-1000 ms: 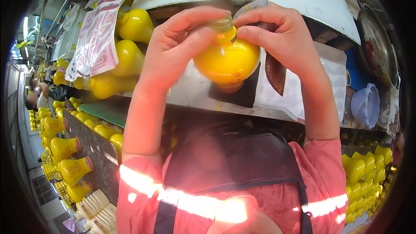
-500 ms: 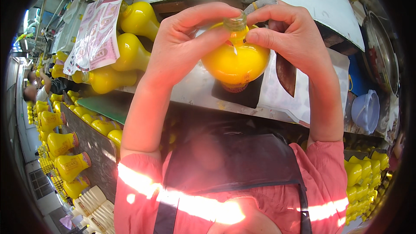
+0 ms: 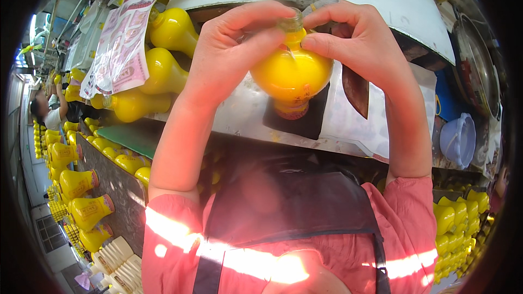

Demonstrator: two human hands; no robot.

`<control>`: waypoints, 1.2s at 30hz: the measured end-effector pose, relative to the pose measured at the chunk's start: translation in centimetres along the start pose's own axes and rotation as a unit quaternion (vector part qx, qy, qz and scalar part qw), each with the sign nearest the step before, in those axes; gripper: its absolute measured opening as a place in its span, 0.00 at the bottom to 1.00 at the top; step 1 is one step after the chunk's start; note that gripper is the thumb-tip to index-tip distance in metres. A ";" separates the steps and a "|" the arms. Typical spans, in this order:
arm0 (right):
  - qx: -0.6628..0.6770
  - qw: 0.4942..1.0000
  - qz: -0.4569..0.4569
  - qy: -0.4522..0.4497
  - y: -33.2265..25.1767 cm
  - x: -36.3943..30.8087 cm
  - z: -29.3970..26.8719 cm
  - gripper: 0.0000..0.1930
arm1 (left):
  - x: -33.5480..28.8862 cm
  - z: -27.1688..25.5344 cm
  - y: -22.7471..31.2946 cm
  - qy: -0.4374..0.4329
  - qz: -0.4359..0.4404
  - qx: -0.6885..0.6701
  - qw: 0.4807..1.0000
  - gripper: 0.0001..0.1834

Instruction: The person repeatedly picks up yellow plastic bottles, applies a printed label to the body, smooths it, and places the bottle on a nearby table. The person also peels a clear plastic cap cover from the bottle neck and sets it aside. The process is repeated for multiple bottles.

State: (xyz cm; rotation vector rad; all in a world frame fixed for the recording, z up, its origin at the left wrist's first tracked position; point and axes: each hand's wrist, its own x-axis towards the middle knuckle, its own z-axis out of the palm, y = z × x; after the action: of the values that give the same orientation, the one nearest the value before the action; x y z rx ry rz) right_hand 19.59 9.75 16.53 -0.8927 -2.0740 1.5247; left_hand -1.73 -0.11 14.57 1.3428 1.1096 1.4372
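Both hands, left hand and right hand, half-curled, thumbs and forefingers at the neck of a yellow bottle; whether anything is pinched between them, cannot tell. Bottle on black mat, looks upright: long axis near vertical, clear glass mouth up, foot down. Neck partly hidden by fingertips. Right of it, dark blade, upper end hidden behind right hand. Left, more yellow bottles, partly covered by printed sheet.
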 end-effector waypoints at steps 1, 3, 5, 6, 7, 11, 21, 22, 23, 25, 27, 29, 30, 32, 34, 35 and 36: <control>0.027 1.000 0.004 -0.005 0.1 0.1 0.1 0.14 | 0.1 0.1 0.0 0.004 -0.002 0.000 1.000 0.14; 0.017 0.998 -0.043 0.033 0.2 0.1 0.6 0.15 | 0.2 0.3 0.0 0.013 -0.002 -0.004 1.000 0.13; 0.020 0.994 -0.073 0.083 0.3 -0.2 1.3 0.16 | 0.4 0.6 0.0 0.019 0.007 -0.009 1.000 0.13; 0.020 0.991 -0.069 0.115 0.3 -0.7 1.6 0.15 | 0.5 0.8 0.1 0.022 0.012 -0.014 1.000 0.13; 0.020 0.987 -0.065 0.145 0.3 -1.4 2.0 0.15 | 0.6 1.0 0.1 0.030 0.017 -0.013 0.999 0.13; -0.018 0.967 -0.121 0.221 0.3 -3.4 3.6 0.12 | 0.4 1.8 0.3 0.057 0.010 0.015 0.998 0.13; -0.109 0.943 -0.168 0.267 0.6 -3.4 4.6 0.05 | 0.0 1.5 -0.6 0.035 0.014 0.026 0.999 0.18; -0.117 0.940 -0.173 0.269 0.6 -3.5 4.6 0.05 | 0.0 1.5 -0.7 0.038 0.015 0.025 0.999 0.19; -0.133 0.937 -0.180 0.267 0.6 -3.5 4.6 0.06 | 0.1 1.6 -0.7 0.039 0.017 0.023 0.999 0.19; -0.144 0.937 -0.181 0.263 0.7 -3.3 4.4 0.06 | 0.1 1.8 -0.7 0.040 0.019 0.020 0.999 0.19; -0.133 0.941 -0.170 0.259 0.7 -3.1 4.1 0.07 | 0.2 2.0 -0.6 0.036 0.025 0.016 0.999 0.20; -0.099 0.942 -0.177 0.268 0.7 -3.0 3.9 0.07 | 0.2 2.1 -0.5 0.038 0.016 0.015 0.999 0.20; -0.074 0.949 -0.151 0.268 0.7 -2.9 3.9 0.08 | 0.1 2.1 -0.5 0.036 0.015 0.009 0.999 0.20; -0.062 0.954 -0.158 0.248 0.6 -3.2 3.8 0.08 | 0.1 2.1 -0.4 0.032 0.003 0.006 0.999 0.22; -0.053 0.961 -0.138 0.235 0.5 -3.4 4.1 0.08 | 0.0 2.3 -0.4 0.036 -0.007 -0.018 0.999 0.23; -0.048 0.962 -0.130 0.234 0.5 -3.3 4.2 0.08 | 0.0 2.3 -0.5 0.042 -0.013 -0.038 0.998 0.23; -0.043 0.964 -0.123 0.233 0.5 -3.3 4.4 0.07 | 0.0 2.4 -0.5 0.047 -0.018 -0.058 0.997 0.23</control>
State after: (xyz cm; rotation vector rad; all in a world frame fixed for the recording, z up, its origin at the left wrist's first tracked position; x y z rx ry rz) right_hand 19.08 4.51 14.83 -0.8842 -1.8312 0.9884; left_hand 0.69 0.13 14.11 1.1797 1.0886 1.5279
